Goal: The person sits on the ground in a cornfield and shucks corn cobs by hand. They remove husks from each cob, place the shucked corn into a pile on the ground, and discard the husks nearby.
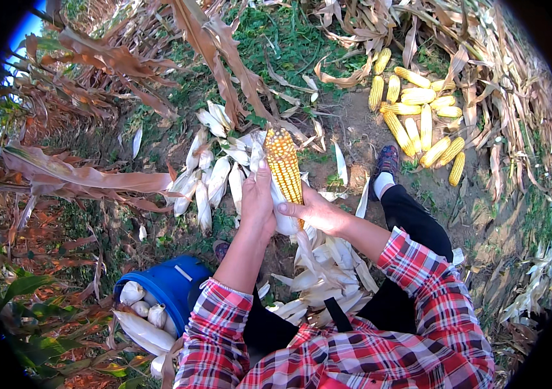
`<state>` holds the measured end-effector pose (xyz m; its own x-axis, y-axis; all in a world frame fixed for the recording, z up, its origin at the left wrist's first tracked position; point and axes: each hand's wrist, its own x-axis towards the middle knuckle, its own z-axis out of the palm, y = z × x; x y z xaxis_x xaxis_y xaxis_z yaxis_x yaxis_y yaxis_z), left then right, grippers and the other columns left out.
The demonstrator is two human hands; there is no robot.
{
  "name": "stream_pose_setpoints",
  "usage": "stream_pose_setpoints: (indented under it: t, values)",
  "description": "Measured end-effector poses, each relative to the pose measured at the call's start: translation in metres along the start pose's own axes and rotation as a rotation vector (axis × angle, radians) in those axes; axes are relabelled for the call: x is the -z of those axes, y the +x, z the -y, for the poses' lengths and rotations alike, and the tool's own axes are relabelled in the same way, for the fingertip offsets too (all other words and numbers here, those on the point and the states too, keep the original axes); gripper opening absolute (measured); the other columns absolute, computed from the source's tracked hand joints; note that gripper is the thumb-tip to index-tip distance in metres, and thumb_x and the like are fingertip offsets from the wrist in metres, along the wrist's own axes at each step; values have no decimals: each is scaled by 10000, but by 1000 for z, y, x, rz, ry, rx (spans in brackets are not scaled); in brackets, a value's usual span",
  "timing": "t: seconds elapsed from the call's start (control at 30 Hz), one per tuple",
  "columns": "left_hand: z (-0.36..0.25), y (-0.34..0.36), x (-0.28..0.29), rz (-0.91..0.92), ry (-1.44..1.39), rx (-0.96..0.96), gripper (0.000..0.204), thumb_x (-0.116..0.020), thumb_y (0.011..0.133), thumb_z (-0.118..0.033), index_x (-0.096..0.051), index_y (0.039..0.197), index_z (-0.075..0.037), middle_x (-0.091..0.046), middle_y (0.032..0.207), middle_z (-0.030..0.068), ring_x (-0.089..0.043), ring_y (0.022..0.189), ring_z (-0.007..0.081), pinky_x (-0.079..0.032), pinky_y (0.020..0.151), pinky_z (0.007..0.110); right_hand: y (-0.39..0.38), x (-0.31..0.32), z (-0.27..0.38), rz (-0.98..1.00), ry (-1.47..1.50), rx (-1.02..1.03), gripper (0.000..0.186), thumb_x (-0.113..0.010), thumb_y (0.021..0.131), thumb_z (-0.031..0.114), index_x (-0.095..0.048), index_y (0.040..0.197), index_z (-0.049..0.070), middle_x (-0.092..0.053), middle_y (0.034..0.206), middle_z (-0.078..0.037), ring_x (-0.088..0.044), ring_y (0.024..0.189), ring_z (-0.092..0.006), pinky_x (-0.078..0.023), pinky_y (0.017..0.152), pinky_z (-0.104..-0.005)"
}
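A yellow ear of corn stands nearly upright between my hands, its kernels bare on the upper right side. Pale husk still covers its left side and base. My left hand is wrapped round the husk on the left, thumb pointing up along the ear. From the right, my right hand closes round the lower part, its thumb lying across the kernels. Beneath the hands, loose stripped husks are heaped between my legs.
Bare yellow cobs lie piled on the soil at the far right. Unpeeled ears in pale husks are heaped left of my hands. A blue bucket lies tipped at the lower left with husked ears inside. Dry corn stalks lean in from the left.
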<state>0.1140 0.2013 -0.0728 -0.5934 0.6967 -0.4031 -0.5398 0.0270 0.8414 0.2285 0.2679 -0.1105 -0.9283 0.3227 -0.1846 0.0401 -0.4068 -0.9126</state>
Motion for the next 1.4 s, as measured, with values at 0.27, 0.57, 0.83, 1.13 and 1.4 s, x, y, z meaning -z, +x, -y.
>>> stream_pose_setpoints:
  t: [0.27,0.57,0.83,1.13,1.4]
  values:
    - [-16,3,-15,0,233,-191,365,-569,931,-296,-527,1145,-4,-607,994,54,-581,891,128,-478,768,282,-6,2,6,73,-21,-94,858,-710,802,333,-206,1419,14,-391,1367,-123,-363,1273,-200,-297,1060,-345]
    - [-13,17,-12,4,105,-170,396,-469,967,-376,-543,1136,-26,-629,959,73,-595,810,133,-491,731,291,-8,2,10,95,-102,-5,788,-679,811,328,-260,1385,-13,-429,1318,-131,-413,1213,-213,-313,1038,-334]
    - [-12,19,-13,-50,-63,-52,384,-449,971,-393,-552,1141,-64,-589,889,43,-562,759,121,-480,666,279,-10,5,9,135,-139,-44,876,-689,784,420,-236,1386,-27,-386,1363,-174,-363,1273,-249,-280,1065,-354]
    - [-15,22,-5,-71,-78,-57,322,-454,977,-319,-595,1026,-35,-580,889,36,-559,774,129,-478,691,276,-6,7,-8,135,-240,-69,919,-688,774,476,-229,1363,-59,-399,1327,-192,-378,1259,-255,-303,1050,-370]
    - [-4,20,4,-266,-77,-6,336,-406,997,-229,-496,1117,72,-596,1014,149,-610,875,234,-524,748,371,0,-4,-6,-105,-55,-21,900,-733,763,428,-242,1362,-29,-443,1282,-183,-430,1208,-239,-346,1018,-343]
